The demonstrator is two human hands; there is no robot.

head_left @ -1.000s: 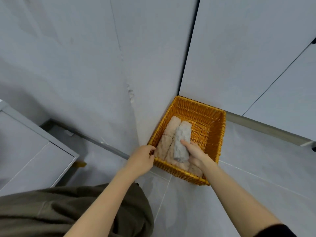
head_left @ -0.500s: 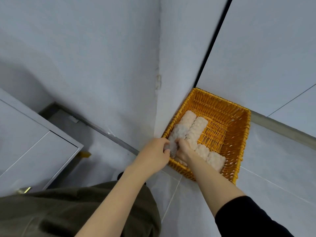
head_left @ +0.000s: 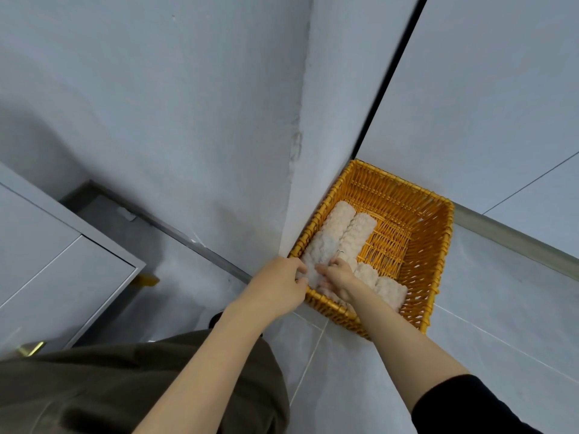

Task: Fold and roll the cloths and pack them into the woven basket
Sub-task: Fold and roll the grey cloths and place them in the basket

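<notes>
Left hand (head_left: 279,283) and right hand (head_left: 340,275) grip one rolled cloth (head_left: 319,252) in the basket (head_left: 438,245); other rolls (head_left: 358,233) lie packed beside them, with room left beyond.

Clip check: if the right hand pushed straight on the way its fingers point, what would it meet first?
The rolled cloth that its fingers hold; the right hand points straight into it. Behind that, probably the left wall of the woven basket, though depth is unclear.
</notes>
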